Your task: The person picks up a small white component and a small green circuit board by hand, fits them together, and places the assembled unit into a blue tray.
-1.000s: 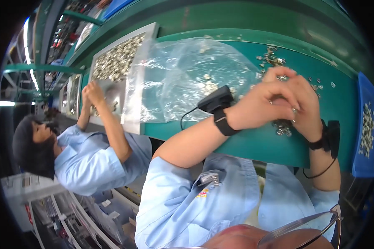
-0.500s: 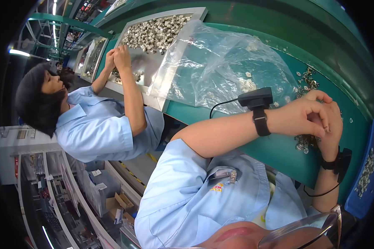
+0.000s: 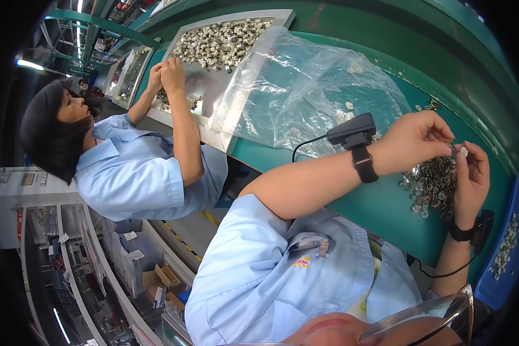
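Over a pile of small shiny metal parts on the green worktop, my two hands face each other, fingertips close together. My left hand is closed in a pinch; a tiny dark bit shows at its fingertips, too small to name. Between the thumb and forefinger of my right hand sits a small white piece. The palms and curled fingers partly hide the pile's far side. Each wrist wears a black strap with a black device; the left device has a cable.
A clear plastic bag with a few pale pieces lies left of my hands. Beyond it, a co-worker's hands work over a metal-rimmed tray of small pale parts. A blue bin with parts stands at the right.
My hands have come apart from their overlapped position. The left has moved up, the right slightly outward, uncovering more of the pile. The white piece now shows in my right fingers.
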